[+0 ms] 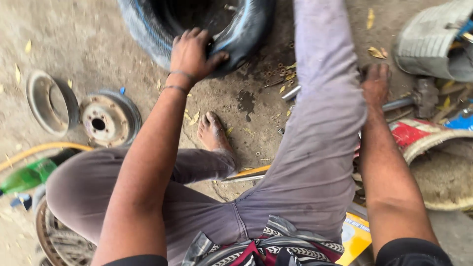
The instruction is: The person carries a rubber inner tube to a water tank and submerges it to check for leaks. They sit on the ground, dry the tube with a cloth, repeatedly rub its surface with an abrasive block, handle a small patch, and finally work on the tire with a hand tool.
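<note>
While the left hand (191, 54) clasps the rim of the black tyre (197, 24) lying on the dirt ahead, the right hand (375, 83) rests closed on a metal bar (401, 103), so the tyre work seems only begun.

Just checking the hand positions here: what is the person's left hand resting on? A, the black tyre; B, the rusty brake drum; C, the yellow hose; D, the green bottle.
A: the left hand grips the rim of the black tyre, far from the other items.
</note>
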